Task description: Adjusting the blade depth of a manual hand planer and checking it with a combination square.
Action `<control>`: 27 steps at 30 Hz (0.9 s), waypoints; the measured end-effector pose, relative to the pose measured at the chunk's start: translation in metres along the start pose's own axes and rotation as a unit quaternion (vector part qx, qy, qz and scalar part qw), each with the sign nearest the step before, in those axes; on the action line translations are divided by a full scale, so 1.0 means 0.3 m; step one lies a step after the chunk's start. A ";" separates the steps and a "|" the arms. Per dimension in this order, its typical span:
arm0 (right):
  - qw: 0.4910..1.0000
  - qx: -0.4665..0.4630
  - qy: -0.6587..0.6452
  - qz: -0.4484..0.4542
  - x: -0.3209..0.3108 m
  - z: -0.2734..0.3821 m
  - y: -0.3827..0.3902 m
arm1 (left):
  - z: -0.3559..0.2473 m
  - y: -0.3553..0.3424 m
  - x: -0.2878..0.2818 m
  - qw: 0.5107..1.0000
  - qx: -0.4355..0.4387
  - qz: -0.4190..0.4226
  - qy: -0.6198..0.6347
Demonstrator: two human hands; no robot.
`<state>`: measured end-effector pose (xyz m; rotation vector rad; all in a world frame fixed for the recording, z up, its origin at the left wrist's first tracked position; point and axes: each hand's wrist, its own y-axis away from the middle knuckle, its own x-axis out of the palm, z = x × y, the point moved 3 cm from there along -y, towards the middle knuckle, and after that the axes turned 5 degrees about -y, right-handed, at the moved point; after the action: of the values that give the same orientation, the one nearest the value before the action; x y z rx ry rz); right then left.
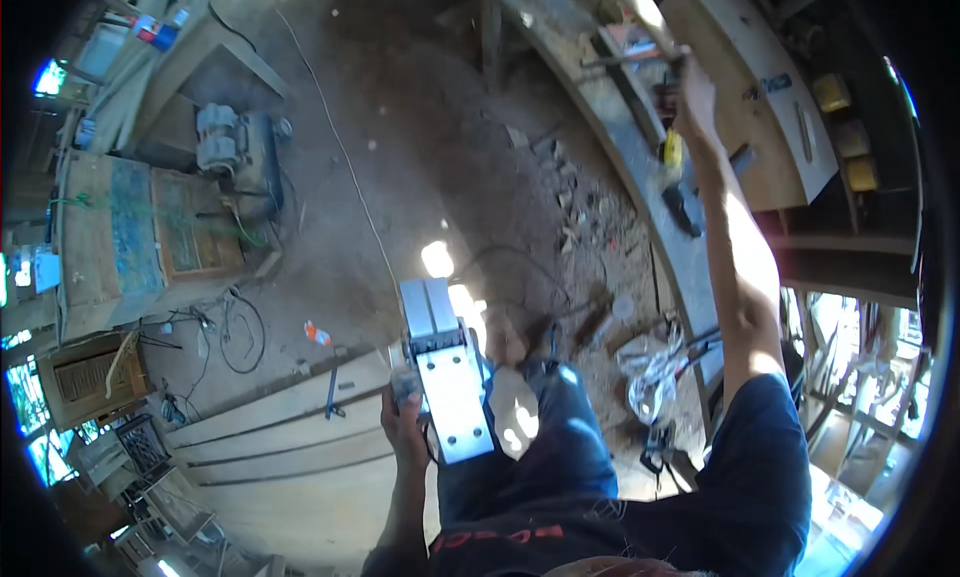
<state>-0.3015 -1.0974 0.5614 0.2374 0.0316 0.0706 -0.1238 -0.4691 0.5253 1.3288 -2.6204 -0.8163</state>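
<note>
My left hand [403, 429] grips the side of an electric hand planer [452, 402] in front of my legs. Its flat, bright metal sole faces up, with several dark screws in the rear plate and a grooved front plate beyond. My right arm stretches far forward to the workbench [640, 202] on the right. Over the bench, my right hand [694, 92] has its fingers curled; what they hold is too blurred to name. A pale, long object [645, 15] and a thin dark rod lie right by those fingers. Below the hand is a small yellow object [672, 149].
A large wooden panel box [750, 107] stands right of the bench. Long boards [290, 417] lie at left, with a clamp-like tool [333, 402] on them. An air compressor [240, 152] sits at far left. A cable [340, 142] crosses the floor; wood scraps [580, 197] litter it.
</note>
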 end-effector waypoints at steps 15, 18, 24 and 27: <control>0.941 0.208 0.043 0.263 -0.223 -0.834 1.170 | 0.325 -0.494 0.066 0.992 0.057 0.109 0.005; 0.930 0.234 0.196 0.205 -0.468 -1.188 1.013 | 0.450 -0.659 0.090 0.989 0.060 0.137 -0.006; 0.944 0.075 0.314 0.069 -0.982 -1.615 0.649 | 0.715 -0.927 0.197 0.892 -0.007 0.366 0.267; 0.865 0.001 0.501 -0.029 -1.388 -1.965 0.615 | 0.776 -0.965 0.180 0.961 0.144 0.236 0.023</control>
<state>-0.7521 -0.8113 0.0417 0.1798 1.0828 0.1284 -0.0207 -0.5516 0.1740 0.6903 -2.9140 -0.3391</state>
